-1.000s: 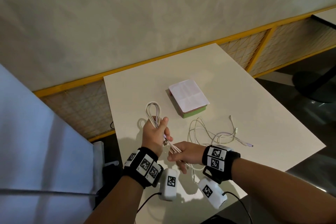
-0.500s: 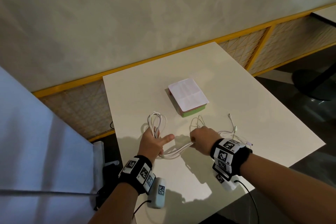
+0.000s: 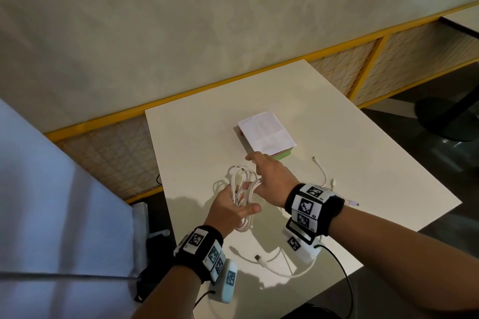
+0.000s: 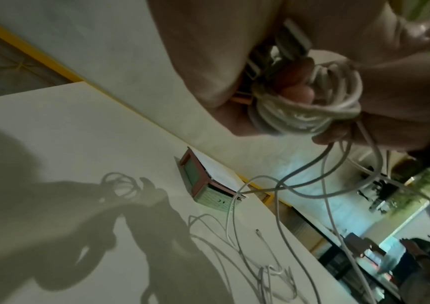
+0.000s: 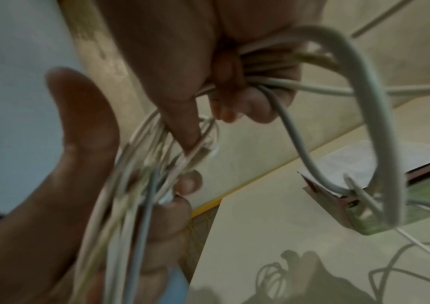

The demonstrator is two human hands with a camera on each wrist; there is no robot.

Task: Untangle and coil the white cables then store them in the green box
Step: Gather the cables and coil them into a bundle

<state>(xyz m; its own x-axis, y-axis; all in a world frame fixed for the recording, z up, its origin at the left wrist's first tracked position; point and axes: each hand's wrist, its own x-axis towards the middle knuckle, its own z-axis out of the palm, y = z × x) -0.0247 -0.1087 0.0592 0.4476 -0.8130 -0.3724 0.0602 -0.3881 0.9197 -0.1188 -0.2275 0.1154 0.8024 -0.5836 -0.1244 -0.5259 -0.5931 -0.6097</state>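
My left hand (image 3: 237, 206) grips a coil of white cable (image 3: 242, 186) above the near left part of the table; in the left wrist view the coil (image 4: 305, 109) is wrapped round its fingers. My right hand (image 3: 269, 179) lies against the coil's right side, and its fingers (image 5: 224, 96) pinch several strands. From the coil a loose tail (image 3: 261, 261) hangs down to the near table edge. The green box (image 3: 283, 155) stands just beyond the hands with a white sheet of paper (image 3: 267, 131) over its top.
More loose white cable (image 3: 322, 176) lies tangled on the white table (image 3: 363, 153) to the right, partly hidden by my right wrist. The table's near edge is close under my forearms. A yellow-framed mesh barrier (image 3: 368, 59) runs behind the table.
My right hand, which had pulled cable out to the right, has swung back left onto the coil. The coil in my left hand has gained a loop and sits higher.
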